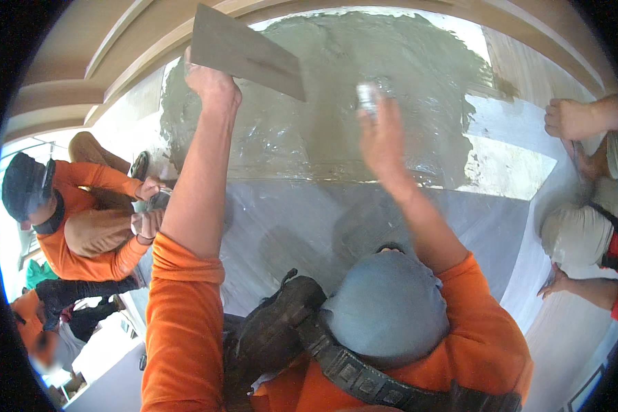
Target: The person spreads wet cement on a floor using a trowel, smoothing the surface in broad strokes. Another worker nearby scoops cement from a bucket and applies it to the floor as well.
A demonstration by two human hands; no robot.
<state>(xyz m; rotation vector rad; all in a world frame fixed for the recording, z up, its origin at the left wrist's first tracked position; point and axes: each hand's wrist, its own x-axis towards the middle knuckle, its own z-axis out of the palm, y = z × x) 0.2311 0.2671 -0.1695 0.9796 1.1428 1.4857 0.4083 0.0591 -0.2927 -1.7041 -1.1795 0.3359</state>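
My left hand is closed at the edge of a flat rectangular steel trowel, raised above the floor with its broad face showing. Its handle is hidden. My right hand, smeared by motion, reaches over a wide patch of wet grey-green mortar. At its fingertips is a small silvery-white object, too blurred to name, close to or touching the mortar. The patch looks smooth and wet in the middle, with ragged edges. Its near side meets a grey floor panel in a straight line.
My bent grey-clad knee and a black tool belt are close below. At left a co-worker in orange crouches beside the patch. Another person's hand is at the right edge. Wooden mouldings curve along the far side.
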